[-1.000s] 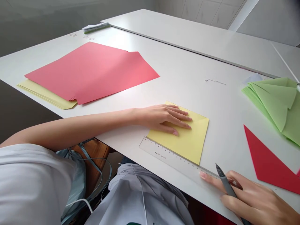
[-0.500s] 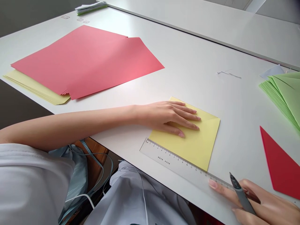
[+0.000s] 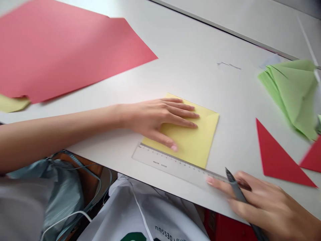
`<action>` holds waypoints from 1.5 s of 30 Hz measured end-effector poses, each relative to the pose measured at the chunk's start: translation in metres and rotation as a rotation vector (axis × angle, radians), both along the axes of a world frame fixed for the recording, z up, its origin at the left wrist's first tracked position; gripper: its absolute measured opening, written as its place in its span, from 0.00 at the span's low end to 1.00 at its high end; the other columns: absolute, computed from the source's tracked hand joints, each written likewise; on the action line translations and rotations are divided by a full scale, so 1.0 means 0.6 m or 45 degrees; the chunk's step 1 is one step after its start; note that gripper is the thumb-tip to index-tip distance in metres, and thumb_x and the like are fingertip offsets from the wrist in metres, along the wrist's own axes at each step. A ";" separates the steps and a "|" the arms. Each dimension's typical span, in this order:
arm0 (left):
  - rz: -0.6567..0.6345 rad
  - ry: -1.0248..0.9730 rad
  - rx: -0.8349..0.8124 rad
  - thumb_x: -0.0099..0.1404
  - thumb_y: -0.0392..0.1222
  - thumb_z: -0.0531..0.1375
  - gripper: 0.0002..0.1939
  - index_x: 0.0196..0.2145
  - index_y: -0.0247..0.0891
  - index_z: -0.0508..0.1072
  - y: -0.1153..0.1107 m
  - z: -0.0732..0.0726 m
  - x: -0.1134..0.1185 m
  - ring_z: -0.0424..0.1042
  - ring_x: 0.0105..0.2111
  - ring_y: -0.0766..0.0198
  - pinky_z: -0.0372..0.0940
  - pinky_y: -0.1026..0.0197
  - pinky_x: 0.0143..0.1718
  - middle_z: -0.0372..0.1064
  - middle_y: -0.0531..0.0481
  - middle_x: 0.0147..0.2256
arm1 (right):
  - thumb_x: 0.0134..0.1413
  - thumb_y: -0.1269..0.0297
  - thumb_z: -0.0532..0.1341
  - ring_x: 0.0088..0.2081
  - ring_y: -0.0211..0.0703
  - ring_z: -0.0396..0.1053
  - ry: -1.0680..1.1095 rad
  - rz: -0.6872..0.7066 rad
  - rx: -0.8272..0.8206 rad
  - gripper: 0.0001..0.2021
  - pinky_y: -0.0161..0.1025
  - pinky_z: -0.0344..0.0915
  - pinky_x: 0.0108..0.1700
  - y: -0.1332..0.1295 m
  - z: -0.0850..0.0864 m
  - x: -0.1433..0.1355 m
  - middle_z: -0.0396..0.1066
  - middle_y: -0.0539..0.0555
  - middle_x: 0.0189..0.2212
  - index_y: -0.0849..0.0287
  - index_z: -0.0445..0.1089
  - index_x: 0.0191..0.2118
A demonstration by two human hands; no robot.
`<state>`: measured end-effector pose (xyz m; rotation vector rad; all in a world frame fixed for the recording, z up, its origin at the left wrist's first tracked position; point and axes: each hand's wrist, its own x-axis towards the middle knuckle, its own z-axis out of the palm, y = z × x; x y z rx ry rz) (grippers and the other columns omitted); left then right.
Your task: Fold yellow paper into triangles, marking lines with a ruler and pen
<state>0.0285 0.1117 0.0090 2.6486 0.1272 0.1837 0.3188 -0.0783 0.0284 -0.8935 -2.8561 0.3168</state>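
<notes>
My left hand (image 3: 163,115) lies flat with its fingers spread on a square of yellow paper (image 3: 198,144), near the table's front edge. Its thumb tip is close to the scale edge of a clear plastic ruler (image 3: 173,167), which runs along the paper's near side. In my right hand (image 3: 260,201) a dark grey pen (image 3: 238,192) is held, tip pointing up and away from the paper. That hand's index fingertip rests at the right part of the ruler, whose far end is hidden by the hand.
Large red sheets (image 3: 75,50) lie at the left over yellow paper (image 3: 12,103). On the right are folded green papers (image 3: 293,93) and a red paper triangle (image 3: 281,159), with another red piece (image 3: 313,157) beside it. A thin white scrap (image 3: 229,65) lies farther back.
The camera view has swung to the right and down, so everything sits farther left and higher in it. My left thumb has spread toward the ruler. The right hand still holds the pen.
</notes>
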 end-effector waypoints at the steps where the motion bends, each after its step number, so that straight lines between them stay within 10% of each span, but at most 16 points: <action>1: 0.002 0.002 -0.009 0.62 0.67 0.57 0.40 0.65 0.45 0.57 0.002 -0.001 0.000 0.46 0.68 0.54 0.35 0.52 0.70 0.48 0.51 0.67 | 0.66 0.77 0.46 0.38 0.41 0.68 0.007 -0.017 -0.022 0.18 0.38 0.67 0.38 0.001 0.004 -0.003 0.67 0.45 0.59 0.56 0.72 0.45; 11: 0.015 -0.078 0.137 0.56 0.71 0.61 0.47 0.66 0.49 0.54 0.016 -0.017 0.005 0.50 0.66 0.47 0.39 0.45 0.68 0.50 0.51 0.67 | 0.65 0.76 0.51 0.32 0.41 0.51 0.036 -0.076 -0.126 0.10 0.39 0.58 0.33 0.006 0.001 -0.002 0.61 0.47 0.63 0.57 0.66 0.38; 45: 0.006 -0.043 0.159 0.64 0.63 0.59 0.39 0.67 0.49 0.53 0.008 -0.013 -0.002 0.49 0.67 0.52 0.39 0.48 0.69 0.49 0.47 0.67 | 0.44 0.86 0.51 0.31 0.42 0.51 0.053 -0.114 -0.241 0.19 0.41 0.56 0.31 -0.007 -0.003 0.000 0.62 0.46 0.62 0.59 0.65 0.39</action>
